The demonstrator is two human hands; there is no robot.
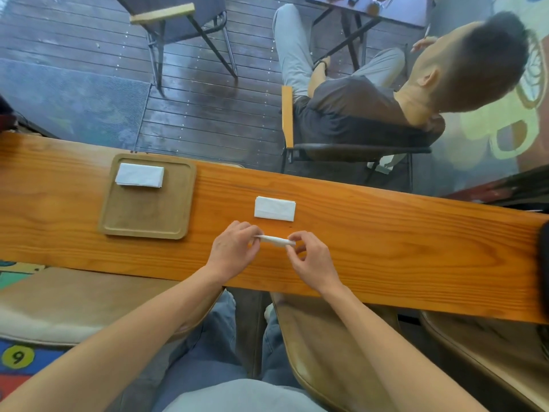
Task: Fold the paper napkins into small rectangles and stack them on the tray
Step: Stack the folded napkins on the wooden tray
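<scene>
Left hand (234, 248) and right hand (309, 257) pinch opposite ends of a narrow folded napkin (274, 241) near the counter's (386, 233) front edge. A folded pile (274, 208) lies just beyond (toward the far edge). The tray (142, 215) holds a stack (139, 175) in its far left corner.

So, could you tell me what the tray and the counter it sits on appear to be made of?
The tray looks like pale wood or bamboo with a matte finish: faint grain, dull surface, rounded raised rim. The counter appears to be solid wood, orange-toned and varnished: bold grain lines and a soft sheen. Neither can be confirmed beyond looks.
</scene>
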